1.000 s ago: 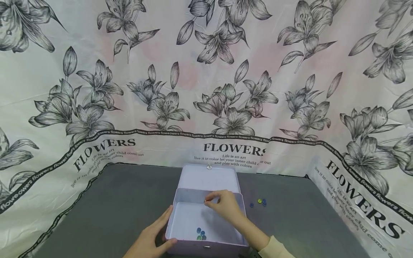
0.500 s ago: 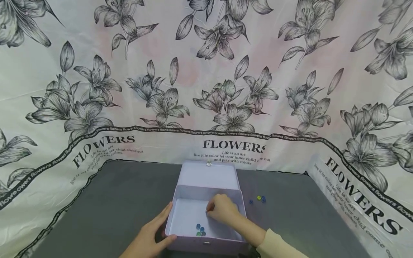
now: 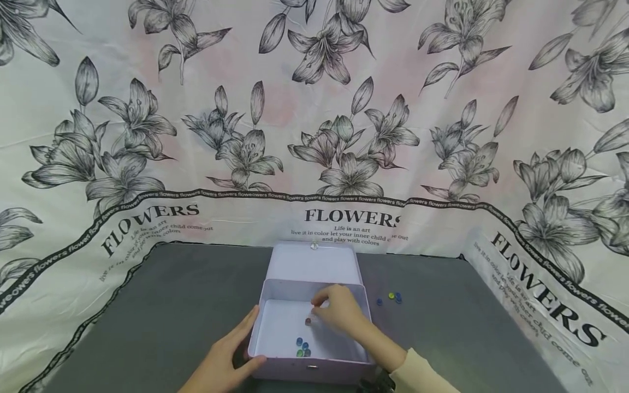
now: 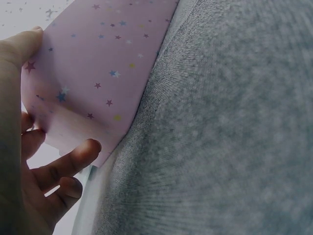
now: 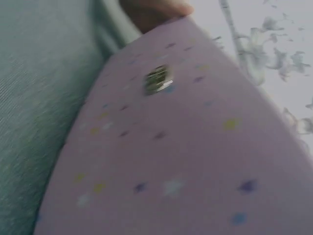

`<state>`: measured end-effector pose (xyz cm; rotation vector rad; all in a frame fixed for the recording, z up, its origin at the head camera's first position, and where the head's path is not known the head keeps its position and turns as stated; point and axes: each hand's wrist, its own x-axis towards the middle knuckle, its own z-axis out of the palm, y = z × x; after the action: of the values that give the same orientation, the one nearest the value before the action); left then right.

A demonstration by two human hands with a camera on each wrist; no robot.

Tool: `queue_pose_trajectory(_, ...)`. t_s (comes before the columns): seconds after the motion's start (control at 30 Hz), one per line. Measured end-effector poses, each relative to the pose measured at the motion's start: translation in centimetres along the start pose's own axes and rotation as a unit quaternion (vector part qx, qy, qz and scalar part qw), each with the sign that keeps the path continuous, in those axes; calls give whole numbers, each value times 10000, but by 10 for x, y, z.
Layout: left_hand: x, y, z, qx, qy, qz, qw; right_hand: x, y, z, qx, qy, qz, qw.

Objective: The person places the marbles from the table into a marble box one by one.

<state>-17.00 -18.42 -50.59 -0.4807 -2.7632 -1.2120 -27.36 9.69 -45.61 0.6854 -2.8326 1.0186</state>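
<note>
A metal box (image 3: 339,352), white inside and pink with small stars outside, stands with its lid (image 3: 314,265) folded back. My left hand (image 3: 228,349) holds its near left corner, thumb at the front rim and fingers along the side. In the left wrist view the fingers (image 4: 66,169) bend round the corner. My right hand (image 3: 341,311) is over the inside of the box, thumb and index fingertips slightly apart. A brown marble (image 3: 308,321) lies on the box floor just below them. Several blue and green marbles (image 3: 303,347) sit near the front wall.
To the right of the box, blue marbles (image 3: 379,302) and a yellow-green marble (image 3: 391,295) lie on the grey table (image 3: 196,295). A flower-printed cloth (image 3: 245,218) hangs behind. A metal latch (image 5: 159,79) is on the box's front.
My right hand dips into the box, then rises a little; the brown marble now shows on the floor below its fingertips. The left hand keeps its hold. The head view shifts slightly.
</note>
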Motion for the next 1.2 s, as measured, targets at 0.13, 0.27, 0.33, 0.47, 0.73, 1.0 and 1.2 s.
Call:
queue_pose_trajectory(0.13,0,-2,4,113,195,131,9997,-1,6,-10,431,517,-98,9977)
queue_pose_trajectory(0.27,1,-3,3,250,360,278,9987,-6,17,-26,774,1156,-25,9903)
queue_pose_trajectory(0.33,2,-2,1,269,384,257,9986,-9,26,-36,946,1433,153,9850)
queue_pose_trajectory(0.47,2,0,-1,242,352,160,9990,-18,49,-56,1348,1907,580,9706)
queue_pose_trajectory(0.73,-3,0,2,303,404,347,9981,-44,106,-88,1074,2590,1119,9533)
queue_pose_trajectory(1.0,-4,1,3,256,407,302,9984,-64,149,-88,558,2578,1414,9542)
queue_pose_trajectory(1.2,-2,2,3,314,386,342,9982,-71,170,-75,2,2500,1413,9579)
